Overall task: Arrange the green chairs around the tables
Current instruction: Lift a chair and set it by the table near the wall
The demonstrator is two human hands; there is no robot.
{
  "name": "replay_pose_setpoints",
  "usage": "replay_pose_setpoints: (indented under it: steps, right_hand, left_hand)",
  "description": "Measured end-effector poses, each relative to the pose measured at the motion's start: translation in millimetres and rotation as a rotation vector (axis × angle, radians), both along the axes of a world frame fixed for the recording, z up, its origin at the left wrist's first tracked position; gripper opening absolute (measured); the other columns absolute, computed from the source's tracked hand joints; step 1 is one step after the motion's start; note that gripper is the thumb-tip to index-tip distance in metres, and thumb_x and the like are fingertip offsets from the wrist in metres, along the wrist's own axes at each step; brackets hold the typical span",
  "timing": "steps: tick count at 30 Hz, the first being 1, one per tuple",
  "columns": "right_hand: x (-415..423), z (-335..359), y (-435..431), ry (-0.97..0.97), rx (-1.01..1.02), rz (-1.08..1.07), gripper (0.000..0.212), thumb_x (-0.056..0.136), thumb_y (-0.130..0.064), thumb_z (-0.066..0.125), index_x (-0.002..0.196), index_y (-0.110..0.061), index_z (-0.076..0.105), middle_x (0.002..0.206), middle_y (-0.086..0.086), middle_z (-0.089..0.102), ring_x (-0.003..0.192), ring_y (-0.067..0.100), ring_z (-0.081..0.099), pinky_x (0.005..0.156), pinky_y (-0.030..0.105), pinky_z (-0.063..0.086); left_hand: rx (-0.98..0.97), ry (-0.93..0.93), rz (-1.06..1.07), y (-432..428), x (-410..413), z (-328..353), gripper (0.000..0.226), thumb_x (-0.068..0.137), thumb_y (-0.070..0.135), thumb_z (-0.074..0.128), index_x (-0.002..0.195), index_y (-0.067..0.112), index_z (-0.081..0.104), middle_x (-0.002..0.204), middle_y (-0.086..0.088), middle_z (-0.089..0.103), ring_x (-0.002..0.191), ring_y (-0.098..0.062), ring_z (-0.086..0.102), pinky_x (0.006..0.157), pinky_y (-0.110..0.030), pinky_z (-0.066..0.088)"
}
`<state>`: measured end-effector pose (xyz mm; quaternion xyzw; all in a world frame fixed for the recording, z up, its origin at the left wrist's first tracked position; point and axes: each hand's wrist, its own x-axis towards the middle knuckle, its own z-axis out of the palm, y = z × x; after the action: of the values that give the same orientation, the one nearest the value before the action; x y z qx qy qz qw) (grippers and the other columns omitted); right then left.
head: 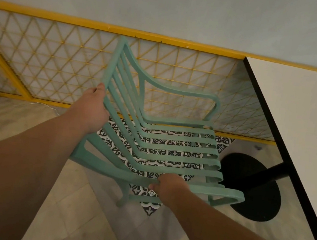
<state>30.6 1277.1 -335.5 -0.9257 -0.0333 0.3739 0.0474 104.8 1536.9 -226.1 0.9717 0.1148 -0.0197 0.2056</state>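
Green chair (151, 138) sits beside the white table (291, 125), seat facing its edge, so we judge this placement nearly done; other chairs are out of view. Our left hand (93, 108) closes around the backrest top, our right hand (168, 186) curls over the near armrest. Slats are curved, matte, painted; the table's black round base (254, 190) rests on patterned tile (149, 209).

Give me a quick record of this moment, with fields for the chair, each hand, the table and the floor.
chair: green chair, slatted, with armrests, front facing the table
left hand: left hand gripping the backrest edge
right hand: right hand gripping the near armrest
table: white table, black edge, to the right, on a round black base
floor: patterned tiles under the chair
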Motion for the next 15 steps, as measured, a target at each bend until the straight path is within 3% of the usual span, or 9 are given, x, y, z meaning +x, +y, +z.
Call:
replay_pose_setpoints:
  steps: [3, 6, 8, 12, 15]
  right_hand:
    - [-11, 3, -7, 0.026, 0.107, -0.077, 0.042, 0.101, -0.051, 0.057, 0.120, -0.015, 0.063, 0.114, 0.006, 0.066, 0.107, 0.022, 0.063, 0.090, 0.035, 0.050]
    - [-28, 38, -13, -0.051, 0.187, -0.154, 0.070, 0.097, -0.061, 0.055, 0.149, -0.016, 0.042, 0.146, 0.011, 0.049, 0.138, 0.032, 0.043, 0.116, 0.050, 0.039]
    - [-32, 84, -8, -0.168, 0.228, -0.189, 0.086, 0.096, -0.067, 0.051, 0.161, -0.018, 0.022, 0.165, 0.009, 0.030, 0.153, 0.034, 0.023, 0.124, 0.053, 0.025]
    - [-36, 179, 6, -0.325, 0.360, -0.316, 0.090, 0.096, -0.070, 0.047, 0.160, -0.011, 0.023, 0.165, 0.013, 0.031, 0.152, 0.033, 0.026, 0.118, 0.050, 0.030]
    - [-39, 233, 15, -0.361, 0.394, -0.345, 0.092, 0.094, -0.074, 0.045, 0.158, -0.012, 0.025, 0.163, 0.015, 0.034, 0.146, 0.035, 0.035, 0.110, 0.049, 0.037]
  left_hand:
    - [-0.037, -0.017, -0.033, -2, -11, 7, 0.079, 0.097, 0.015, 0.053, 0.163, 0.012, 0.010, 0.166, -0.010, 0.020, 0.145, -0.033, 0.033, 0.115, -0.044, 0.034]
    - [-0.056, -0.008, -0.149, -2, -42, 32, 0.073, 0.101, 0.023, 0.048, 0.163, 0.014, 0.011, 0.171, -0.007, 0.011, 0.155, -0.027, 0.013, 0.126, -0.047, 0.017]
    - [0.023, -0.031, -0.241, 10, -63, 59, 0.072, 0.102, 0.033, 0.045, 0.164, 0.016, 0.011, 0.171, -0.006, 0.012, 0.157, -0.026, 0.009, 0.127, -0.048, 0.013]
    - [0.159, -0.042, -0.370, 36, -90, 118, 0.072, 0.101, 0.046, 0.035, 0.164, 0.018, 0.015, 0.170, -0.009, 0.015, 0.156, -0.032, 0.010, 0.127, -0.048, 0.012]
    - [0.241, -0.030, -0.467, 56, -95, 152, 0.071, 0.102, 0.044, 0.042, 0.163, 0.019, 0.016, 0.170, -0.010, 0.015, 0.156, -0.031, 0.011, 0.126, -0.044, 0.011]
